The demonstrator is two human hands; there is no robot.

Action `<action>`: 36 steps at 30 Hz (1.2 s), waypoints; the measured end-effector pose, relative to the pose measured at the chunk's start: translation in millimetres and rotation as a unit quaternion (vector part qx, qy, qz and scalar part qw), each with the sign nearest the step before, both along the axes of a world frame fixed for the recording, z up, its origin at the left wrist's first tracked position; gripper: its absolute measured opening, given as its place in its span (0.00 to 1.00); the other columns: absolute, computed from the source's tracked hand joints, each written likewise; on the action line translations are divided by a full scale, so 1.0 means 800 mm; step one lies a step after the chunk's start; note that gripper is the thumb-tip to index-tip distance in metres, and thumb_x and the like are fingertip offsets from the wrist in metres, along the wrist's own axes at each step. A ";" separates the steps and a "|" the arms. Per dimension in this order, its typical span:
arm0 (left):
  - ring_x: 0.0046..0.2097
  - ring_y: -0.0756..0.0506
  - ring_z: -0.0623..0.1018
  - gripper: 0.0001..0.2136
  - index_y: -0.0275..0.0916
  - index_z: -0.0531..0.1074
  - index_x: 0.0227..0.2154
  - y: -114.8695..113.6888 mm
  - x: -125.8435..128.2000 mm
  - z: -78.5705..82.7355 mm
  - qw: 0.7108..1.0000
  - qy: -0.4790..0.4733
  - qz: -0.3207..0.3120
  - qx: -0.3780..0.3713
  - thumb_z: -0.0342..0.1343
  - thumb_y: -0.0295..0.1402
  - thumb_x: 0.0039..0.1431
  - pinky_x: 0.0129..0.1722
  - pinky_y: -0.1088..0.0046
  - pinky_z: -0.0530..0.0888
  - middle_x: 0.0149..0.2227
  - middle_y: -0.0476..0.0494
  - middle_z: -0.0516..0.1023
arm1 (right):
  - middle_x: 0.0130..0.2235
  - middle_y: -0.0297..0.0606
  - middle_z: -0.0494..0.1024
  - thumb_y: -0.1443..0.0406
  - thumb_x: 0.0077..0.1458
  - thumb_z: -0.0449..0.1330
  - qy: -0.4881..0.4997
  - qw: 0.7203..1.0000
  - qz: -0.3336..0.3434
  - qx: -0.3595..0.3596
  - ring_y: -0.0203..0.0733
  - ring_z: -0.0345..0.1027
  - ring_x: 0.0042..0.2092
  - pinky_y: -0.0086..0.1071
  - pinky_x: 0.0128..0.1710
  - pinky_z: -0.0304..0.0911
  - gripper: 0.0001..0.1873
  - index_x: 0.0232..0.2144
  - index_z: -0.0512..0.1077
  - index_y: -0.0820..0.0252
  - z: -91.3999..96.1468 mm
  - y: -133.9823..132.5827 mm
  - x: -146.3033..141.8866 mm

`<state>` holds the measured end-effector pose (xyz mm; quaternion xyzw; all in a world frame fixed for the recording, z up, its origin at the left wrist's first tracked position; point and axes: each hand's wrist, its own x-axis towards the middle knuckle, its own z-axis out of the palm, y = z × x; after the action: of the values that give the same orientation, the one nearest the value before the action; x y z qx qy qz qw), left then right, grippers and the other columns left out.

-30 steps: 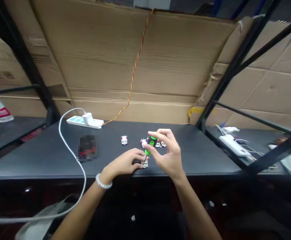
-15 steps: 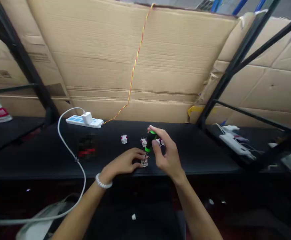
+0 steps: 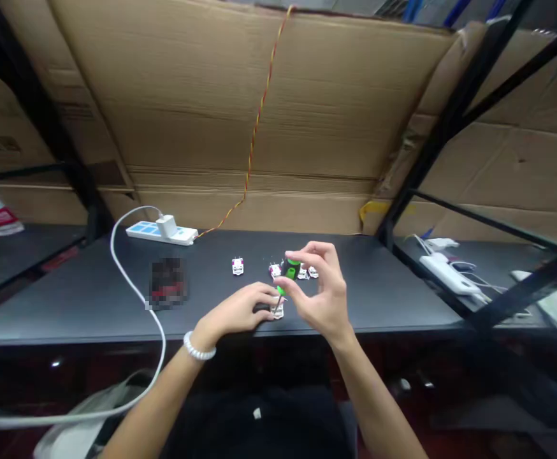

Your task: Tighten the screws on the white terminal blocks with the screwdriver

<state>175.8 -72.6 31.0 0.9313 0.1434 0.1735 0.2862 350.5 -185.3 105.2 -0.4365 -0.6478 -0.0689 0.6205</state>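
Near the front edge of the black table, my left hand (image 3: pixel 247 306) pinches a small white part (image 3: pixel 277 310) by its left side. My right hand (image 3: pixel 319 290) has its thumb and fingertips around the handle of a black and green screwdriver (image 3: pixel 290 269). The screwdriver stands slightly tilted, its thin shaft running down to the white part; the exact point of contact is too small to make out. Just behind the handle sits a similar white and purple part (image 3: pixel 274 271), partly covered. Two more white parts (image 3: pixel 312 272) show beyond my right fingers.
Another white and purple part (image 3: pixel 237 266) lies apart, further left. A white power strip (image 3: pixel 183 236) with a plugged-in adapter (image 3: pixel 166 225) stands at the back left. Its white cable (image 3: pixel 130 280) loops over the table. A blurred dark and red object (image 3: pixel 167 284) lies beside that cable.
My right fingers have shifted their grip around the screwdriver handle, with the thumb moved left and the fingers more bent. My left hand and the white part stay in place.
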 end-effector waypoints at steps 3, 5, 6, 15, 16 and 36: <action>0.61 0.37 0.78 0.09 0.44 0.85 0.46 0.000 0.001 0.001 1.000 -0.004 0.005 0.001 0.66 0.29 0.65 0.67 0.57 0.71 0.58 0.41 0.81 | 0.48 0.41 0.79 0.66 0.64 0.66 0.005 1.000 0.005 -0.006 0.46 0.77 0.48 0.42 0.49 0.76 0.12 0.50 0.80 0.51 -0.001 0.001 0.000; 0.60 0.37 0.79 0.11 0.44 0.84 0.48 0.000 0.001 0.000 1.000 -0.005 0.008 -0.002 0.67 0.29 0.65 0.67 0.57 0.71 0.58 0.40 0.81 | 0.53 0.44 0.81 0.68 0.69 0.58 0.000 0.999 0.039 -0.024 0.47 0.77 0.54 0.46 0.55 0.74 0.17 0.57 0.76 0.51 -0.001 0.002 0.000; 0.60 0.37 0.79 0.11 0.44 0.84 0.49 0.000 0.001 0.000 1.000 -0.005 0.008 -0.003 0.67 0.29 0.64 0.67 0.57 0.71 0.58 0.40 0.81 | 0.55 0.45 0.81 0.69 0.70 0.55 -0.002 0.998 0.051 -0.029 0.48 0.77 0.56 0.47 0.58 0.73 0.19 0.60 0.74 0.52 -0.001 0.002 0.000; 0.62 0.37 0.77 0.10 0.44 0.85 0.47 0.000 -0.001 -0.001 1.000 -0.006 0.007 -0.009 0.67 0.29 0.64 0.68 0.56 0.70 0.60 0.40 0.80 | 0.51 0.43 0.80 0.68 0.66 0.63 -0.026 0.999 0.017 -0.027 0.47 0.77 0.51 0.45 0.53 0.76 0.17 0.56 0.76 0.51 0.002 0.002 0.000; 0.61 0.37 0.78 0.10 0.44 0.85 0.47 0.000 -0.001 0.000 1.000 -0.006 0.008 -0.011 0.67 0.29 0.64 0.68 0.56 0.70 0.60 0.40 0.80 | 0.54 0.44 0.80 0.69 0.68 0.59 -0.030 0.998 0.035 -0.031 0.48 0.77 0.55 0.46 0.56 0.75 0.20 0.59 0.74 0.51 0.002 0.002 0.000; 0.61 0.38 0.78 0.12 0.45 0.84 0.50 0.002 0.000 0.001 1.000 -0.005 0.005 -0.004 0.67 0.28 0.64 0.68 0.57 0.71 0.60 0.41 0.81 | 0.52 0.45 0.77 0.70 0.67 0.55 -0.030 0.999 0.008 -0.026 0.49 0.76 0.53 0.46 0.55 0.74 0.23 0.62 0.72 0.52 -0.002 -0.002 0.003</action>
<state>175.7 -71.3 31.4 0.9288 0.1473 0.1787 0.2894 352.7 -187.0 103.7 -0.4448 -0.6712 -0.0603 0.5899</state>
